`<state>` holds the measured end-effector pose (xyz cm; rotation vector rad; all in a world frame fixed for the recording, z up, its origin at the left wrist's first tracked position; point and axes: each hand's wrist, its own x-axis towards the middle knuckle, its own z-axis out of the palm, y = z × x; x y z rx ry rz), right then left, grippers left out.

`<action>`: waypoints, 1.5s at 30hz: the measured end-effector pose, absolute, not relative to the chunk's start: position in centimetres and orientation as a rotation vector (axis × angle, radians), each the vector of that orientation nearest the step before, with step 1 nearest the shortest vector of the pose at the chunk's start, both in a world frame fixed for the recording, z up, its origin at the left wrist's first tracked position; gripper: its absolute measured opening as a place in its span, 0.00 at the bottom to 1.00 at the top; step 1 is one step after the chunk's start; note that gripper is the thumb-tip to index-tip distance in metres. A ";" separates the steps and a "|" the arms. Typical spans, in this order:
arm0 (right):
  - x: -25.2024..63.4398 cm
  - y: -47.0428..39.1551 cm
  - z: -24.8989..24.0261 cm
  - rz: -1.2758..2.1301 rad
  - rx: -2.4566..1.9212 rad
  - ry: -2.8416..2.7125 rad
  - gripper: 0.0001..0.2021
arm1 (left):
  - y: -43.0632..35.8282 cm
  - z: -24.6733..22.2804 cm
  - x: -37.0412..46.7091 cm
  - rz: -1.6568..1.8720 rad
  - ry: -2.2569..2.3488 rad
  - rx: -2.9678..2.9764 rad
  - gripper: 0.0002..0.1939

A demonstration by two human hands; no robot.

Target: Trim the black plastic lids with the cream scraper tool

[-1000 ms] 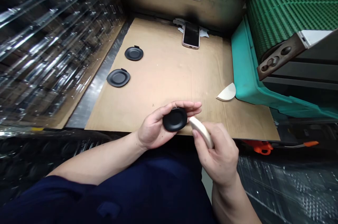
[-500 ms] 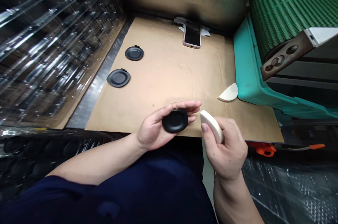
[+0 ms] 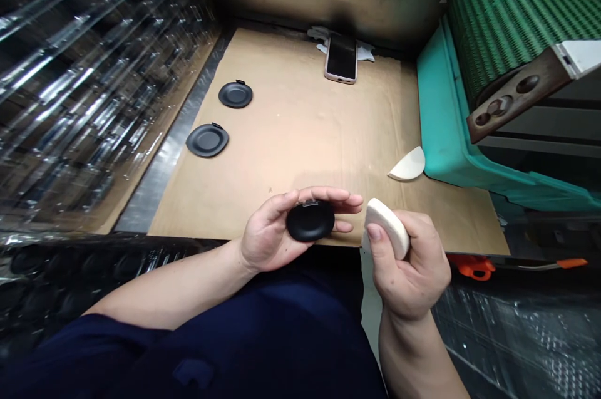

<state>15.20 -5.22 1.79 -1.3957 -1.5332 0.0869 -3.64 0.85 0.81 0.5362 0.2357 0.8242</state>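
My left hand is palm up, cradling a glossy black rounded lid-like part with a small tab at its far edge. The thumb lies along one side and the fingers reach past the other. My right hand grips a cream-white sponge pad between thumb and fingers, a short gap away from the black part. On the cardboard to the left lie two similar black parts, a farther one and a nearer one. A half-round white sponge piece rests at the right.
A phone lies on white cloth at the back of the cardboard sheet. At right stand a teal bin and a green conveyor belt with a metal bracket. Stacked clear plastic trays fill the left. An orange-handled tool lies below right.
My right hand has shifted slightly right with the sponge pad, widening the gap to the black part. The black part has tilted a little in my left palm. The view has moved slightly.
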 end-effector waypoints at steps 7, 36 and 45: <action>17.0 -2.2 0.1 0.391 -1.642 -1.363 0.10 | 0.7 0.4 -3.6 0.865 0.284 0.583 0.25; 17.3 -2.2 0.1 0.633 -1.812 -1.309 0.17 | 4.6 3.7 -10.3 0.772 1.215 2.115 0.13; 17.4 -2.2 -0.1 0.620 -1.754 -1.359 0.15 | 4.1 2.2 -13.1 0.440 1.444 2.445 0.35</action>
